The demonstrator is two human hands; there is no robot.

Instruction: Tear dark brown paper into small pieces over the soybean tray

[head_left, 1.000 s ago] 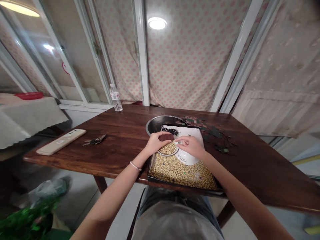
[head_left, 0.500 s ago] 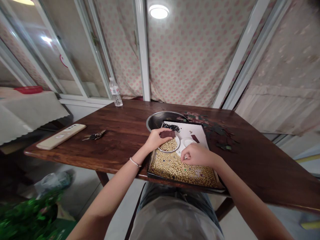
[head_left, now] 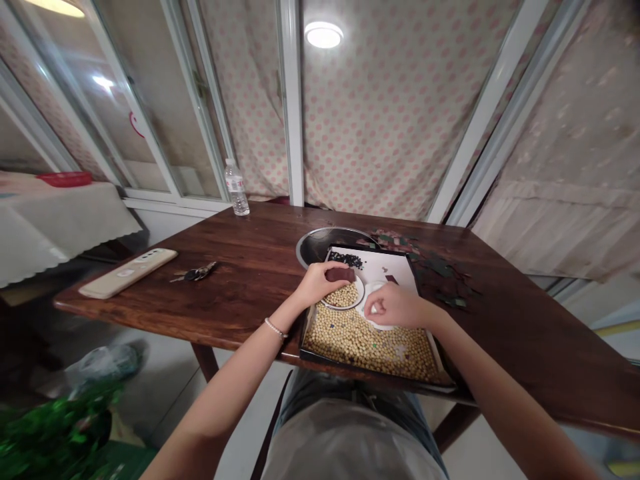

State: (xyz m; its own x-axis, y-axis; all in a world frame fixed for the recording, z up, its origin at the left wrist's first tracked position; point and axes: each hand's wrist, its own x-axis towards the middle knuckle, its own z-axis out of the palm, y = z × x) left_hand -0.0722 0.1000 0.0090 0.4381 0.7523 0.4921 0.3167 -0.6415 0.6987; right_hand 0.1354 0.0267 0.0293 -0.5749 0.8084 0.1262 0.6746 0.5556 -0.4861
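My left hand (head_left: 316, 285) is closed around a dark brown rectangular piece (head_left: 341, 274), thumb and fingers at its sides. The piece lies over the far part of a round white dish (head_left: 358, 288) filled with pale yellow soybeans (head_left: 345, 295). Just right of that dish, my right hand (head_left: 393, 305) has thumb and fingertips pinched together; whatever they hold is too small to make out. Under the right hand sits a smaller white dish (head_left: 373, 287), partly hidden by it. Both dishes stand in a black-edged tray (head_left: 415, 272), whose near half is covered with loose soybeans (head_left: 350, 340).
Small black pieces (head_left: 346, 259) lie in the tray's far left corner. Behind the tray is a round metal pan (head_left: 310, 247); dark flat scraps (head_left: 445, 267) are scattered to its right. A bottle (head_left: 237, 188), keys (head_left: 197, 272) and a phone (head_left: 129, 272) lie farther left.
My right hand has shifted slightly away from the loose soybeans toward the small white dish. My left hand keeps its grip on the brown piece. The whole view has shifted slightly.
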